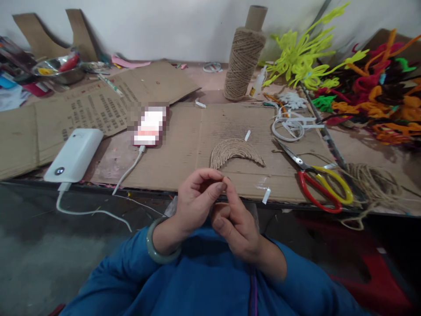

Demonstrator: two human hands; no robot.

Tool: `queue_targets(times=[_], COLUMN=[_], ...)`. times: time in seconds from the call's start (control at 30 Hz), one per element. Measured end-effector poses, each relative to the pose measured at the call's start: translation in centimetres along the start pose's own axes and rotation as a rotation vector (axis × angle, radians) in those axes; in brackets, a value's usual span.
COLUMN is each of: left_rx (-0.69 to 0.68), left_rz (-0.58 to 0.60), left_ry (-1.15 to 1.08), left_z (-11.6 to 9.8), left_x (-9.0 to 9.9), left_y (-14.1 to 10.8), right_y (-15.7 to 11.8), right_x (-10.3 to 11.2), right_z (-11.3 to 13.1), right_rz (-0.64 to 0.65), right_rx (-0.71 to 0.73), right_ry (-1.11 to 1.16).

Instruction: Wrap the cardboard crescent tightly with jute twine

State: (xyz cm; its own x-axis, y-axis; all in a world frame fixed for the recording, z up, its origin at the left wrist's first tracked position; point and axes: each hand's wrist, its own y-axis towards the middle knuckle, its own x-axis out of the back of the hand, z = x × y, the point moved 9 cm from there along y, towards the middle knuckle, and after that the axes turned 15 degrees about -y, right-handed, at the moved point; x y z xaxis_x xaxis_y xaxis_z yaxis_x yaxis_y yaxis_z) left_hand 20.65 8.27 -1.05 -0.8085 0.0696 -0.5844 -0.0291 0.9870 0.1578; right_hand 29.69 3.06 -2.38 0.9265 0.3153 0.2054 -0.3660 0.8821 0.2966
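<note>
My left hand [199, 195] and my right hand [238, 228] meet in front of my body at the table's front edge. The left thumb and forefinger are pinched together, and the right fingertips press against them. The right hand's other fingers are curled in. Anything between the fingers is too small or hidden to make out. Just beyond the left fingertips, a crescent of coiled jute twine [235, 150] lies on a cardboard sheet [184, 162]. Its left end is partly covered by my left hand. Red-and-yellow-handled scissors [304, 169] lie half open to the right.
A jute twine spool [243, 63] stands behind, beside a small glue bottle [258, 83]. Loose twine [378, 184] and colourful pipe cleaners [378, 92] lie right. A phone [150, 126] and a white power bank [74, 153], with white cables, are left. White strips [266, 195] are scattered about.
</note>
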Motion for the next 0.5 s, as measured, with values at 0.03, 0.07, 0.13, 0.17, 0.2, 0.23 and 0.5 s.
queue_targets(times=[0.03,0.07,0.13,0.17,0.2,0.23,0.5], left_rx=[0.025,0.048,0.091,0.108,0.119,0.122,0.248], left_rz=[0.027,0.057,0.094,0.093,0.085,0.069,0.081], left_ry=[-0.022,-0.037,-0.053,-0.053,-0.053,-0.058,-0.165], left_z=[0.3,0.5,1.1,1.3,1.6,1.7,3.1], left_x=[-0.3,-0.6,-0.9,-0.9,-0.7,-0.5,-1.0], left_y=[0.0,0.0,-0.2,-0.3,-0.4,-0.5,-0.2], right_y=[0.0,0.0,0.2,0.4,0.6,0.8,1.7], right_x=[0.0,0.2,0.9,1.5,2.3,3.2,3.9], right_z=[-0.3,-0.5,-0.7,-0.7,-0.7,-0.7,-2.6], right_rz=[-0.011,-0.027,-0.083,-0.133,-0.193,-0.262,-0.297], right_rx=[-0.025,-0.048,-0.084,-0.089,-0.093,-0.102,-0.326], right_ry=[0.037,0.072,0.140,0.180,0.228,0.281,0.654])
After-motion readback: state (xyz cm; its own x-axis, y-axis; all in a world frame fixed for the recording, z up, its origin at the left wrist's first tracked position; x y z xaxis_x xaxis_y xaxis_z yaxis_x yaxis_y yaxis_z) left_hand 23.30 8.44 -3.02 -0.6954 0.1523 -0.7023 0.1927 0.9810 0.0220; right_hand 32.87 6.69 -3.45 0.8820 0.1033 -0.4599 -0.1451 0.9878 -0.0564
